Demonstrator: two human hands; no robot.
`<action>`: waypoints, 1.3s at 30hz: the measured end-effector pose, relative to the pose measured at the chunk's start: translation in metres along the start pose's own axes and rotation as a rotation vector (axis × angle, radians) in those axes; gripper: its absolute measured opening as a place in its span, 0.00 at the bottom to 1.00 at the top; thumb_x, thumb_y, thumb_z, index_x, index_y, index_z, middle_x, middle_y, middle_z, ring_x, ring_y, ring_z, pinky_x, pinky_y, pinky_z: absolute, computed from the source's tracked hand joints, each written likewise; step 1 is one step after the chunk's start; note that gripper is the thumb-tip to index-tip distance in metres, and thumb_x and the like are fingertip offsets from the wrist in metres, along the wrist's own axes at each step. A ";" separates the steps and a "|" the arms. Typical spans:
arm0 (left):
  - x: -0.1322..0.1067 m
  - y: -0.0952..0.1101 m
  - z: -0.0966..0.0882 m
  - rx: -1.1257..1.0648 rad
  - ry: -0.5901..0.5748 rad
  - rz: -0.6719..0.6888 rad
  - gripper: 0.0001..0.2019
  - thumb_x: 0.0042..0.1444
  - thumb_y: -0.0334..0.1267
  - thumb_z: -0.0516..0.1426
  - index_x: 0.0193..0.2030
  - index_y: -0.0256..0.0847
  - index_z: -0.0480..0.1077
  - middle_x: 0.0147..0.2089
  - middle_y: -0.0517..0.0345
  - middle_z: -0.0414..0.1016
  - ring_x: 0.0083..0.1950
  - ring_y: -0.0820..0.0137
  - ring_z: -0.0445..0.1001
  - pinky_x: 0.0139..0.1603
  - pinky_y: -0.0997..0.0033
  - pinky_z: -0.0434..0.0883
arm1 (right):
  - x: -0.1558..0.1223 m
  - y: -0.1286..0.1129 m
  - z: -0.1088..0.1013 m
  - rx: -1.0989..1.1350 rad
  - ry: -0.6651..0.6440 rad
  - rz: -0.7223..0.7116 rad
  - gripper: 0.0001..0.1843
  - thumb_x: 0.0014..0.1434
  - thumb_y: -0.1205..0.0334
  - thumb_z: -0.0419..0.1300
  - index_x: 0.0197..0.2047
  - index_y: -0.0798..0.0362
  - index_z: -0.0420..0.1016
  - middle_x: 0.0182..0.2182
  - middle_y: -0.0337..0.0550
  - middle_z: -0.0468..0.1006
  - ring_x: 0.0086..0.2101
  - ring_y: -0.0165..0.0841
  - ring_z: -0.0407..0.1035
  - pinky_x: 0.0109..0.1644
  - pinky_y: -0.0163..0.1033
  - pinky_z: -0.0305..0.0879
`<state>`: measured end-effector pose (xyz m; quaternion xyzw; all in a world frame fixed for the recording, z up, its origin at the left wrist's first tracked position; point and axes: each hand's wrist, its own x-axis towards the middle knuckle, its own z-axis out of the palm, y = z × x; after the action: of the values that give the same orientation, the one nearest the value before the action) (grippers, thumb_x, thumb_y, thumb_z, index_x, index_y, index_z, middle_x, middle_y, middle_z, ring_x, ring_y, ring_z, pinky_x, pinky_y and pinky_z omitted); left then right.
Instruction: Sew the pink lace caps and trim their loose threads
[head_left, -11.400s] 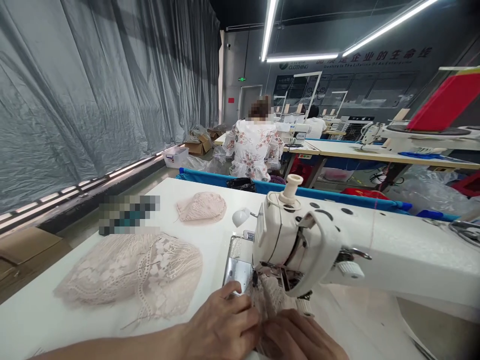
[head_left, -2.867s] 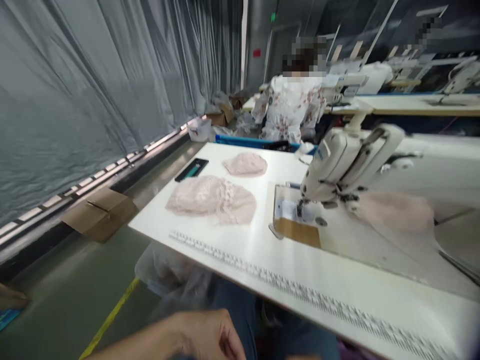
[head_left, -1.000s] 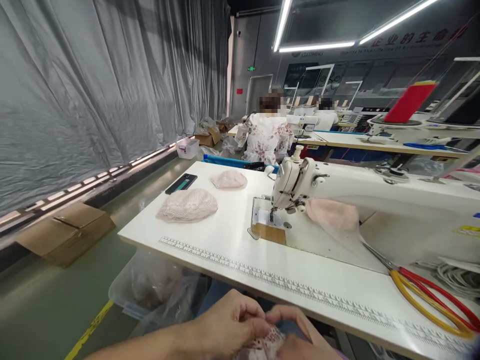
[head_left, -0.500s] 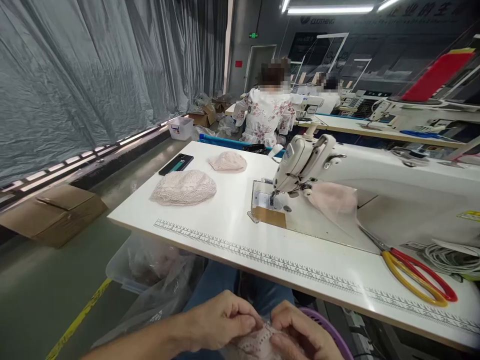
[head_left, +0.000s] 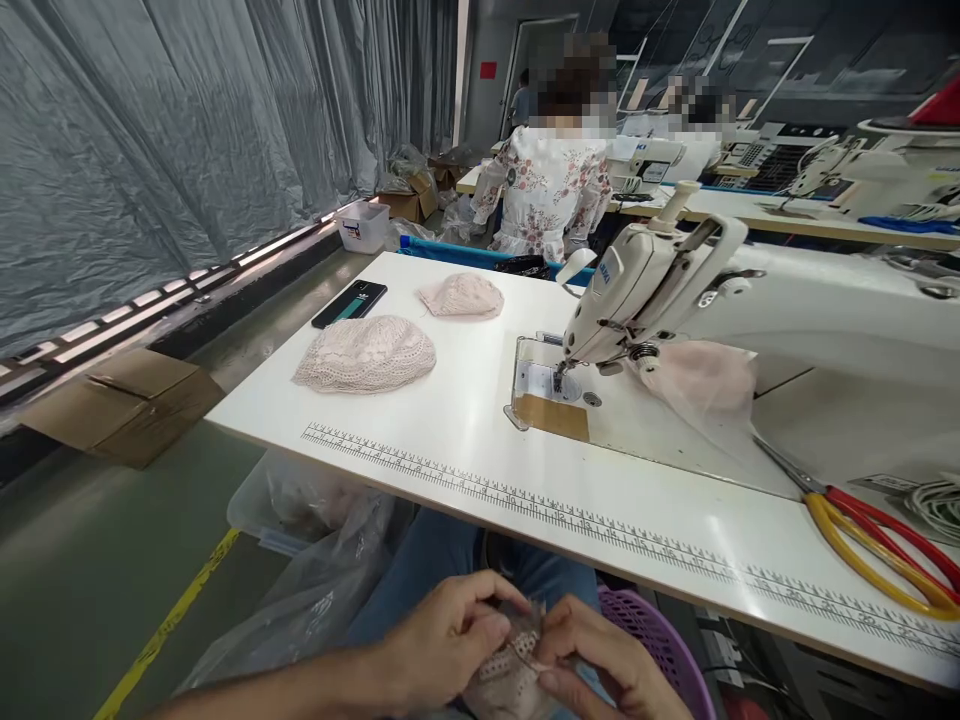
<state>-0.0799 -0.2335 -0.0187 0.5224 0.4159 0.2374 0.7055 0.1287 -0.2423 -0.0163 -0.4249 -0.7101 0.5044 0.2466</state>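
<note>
Over my lap, my left hand (head_left: pixel 442 640) pinches the edge of a piece of beige lace fabric (head_left: pixel 510 675). From the other side, my right hand (head_left: pixel 604 660) grips the same lace between thumb and fingers, close to the left. The piece hangs below the table's front edge, its lower part cut off by the frame. On the white table (head_left: pixel 465 420) lie a stack of beige lace pieces (head_left: pixel 367 355) and a smaller lace piece (head_left: pixel 463 297) behind it. To their right stands a sewing machine (head_left: pixel 645 290), its needle area apart from both hands.
Scissors (head_left: pixel 877 540) with red and yellow handles lie at the right. A phone (head_left: pixel 351 303) rests at the table's left edge. Pale sheer fabric (head_left: pixel 701 380) lies under the machine arm. A purple basket (head_left: pixel 660 640) stands below the table. A person (head_left: pixel 547 180) sits ahead.
My hands have shifted slightly and the lace between them is raised a little, showing more of it. The head view has tilted down, and both hands keep hold of the lace.
</note>
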 end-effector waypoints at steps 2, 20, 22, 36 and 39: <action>-0.004 0.006 -0.002 0.101 0.035 0.170 0.13 0.60 0.39 0.53 0.49 0.37 0.68 0.43 0.51 0.73 0.43 0.67 0.71 0.45 0.71 0.66 | 0.003 0.003 0.000 -0.008 0.007 0.002 0.09 0.62 0.58 0.58 0.30 0.48 0.70 0.29 0.36 0.70 0.32 0.31 0.69 0.37 0.32 0.63; 0.031 -0.018 -0.005 0.354 -0.177 0.270 0.28 0.44 0.68 0.58 0.29 0.40 0.72 0.35 0.59 0.67 0.41 0.66 0.68 0.46 0.69 0.59 | 0.005 0.007 -0.005 -0.017 -0.049 0.050 0.09 0.63 0.58 0.57 0.31 0.47 0.70 0.31 0.38 0.69 0.33 0.31 0.68 0.35 0.32 0.62; 0.031 -0.018 -0.007 0.366 -0.178 0.255 0.26 0.44 0.65 0.59 0.26 0.39 0.70 0.34 0.60 0.67 0.41 0.66 0.68 0.47 0.69 0.58 | 0.004 0.010 -0.006 -0.022 -0.006 0.025 0.09 0.63 0.57 0.57 0.30 0.47 0.71 0.29 0.37 0.69 0.31 0.31 0.68 0.33 0.32 0.61; 0.007 0.002 -0.010 0.369 0.007 -0.054 0.11 0.44 0.37 0.69 0.23 0.38 0.71 0.32 0.64 0.75 0.39 0.70 0.69 0.54 0.68 0.54 | -0.001 0.012 -0.002 0.125 0.061 0.286 0.15 0.61 0.48 0.56 0.30 0.49 0.66 0.27 0.35 0.63 0.29 0.30 0.59 0.33 0.33 0.58; 0.006 0.006 -0.010 0.381 0.030 -0.092 0.11 0.44 0.37 0.68 0.22 0.38 0.70 0.32 0.65 0.74 0.39 0.71 0.69 0.54 0.69 0.54 | -0.003 0.013 0.004 0.227 0.056 0.315 0.15 0.60 0.47 0.56 0.32 0.49 0.63 0.27 0.34 0.60 0.29 0.30 0.57 0.33 0.33 0.56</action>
<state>-0.0842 -0.2217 -0.0167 0.6231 0.4873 0.1296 0.5978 0.1319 -0.2451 -0.0298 -0.5140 -0.5662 0.6016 0.2307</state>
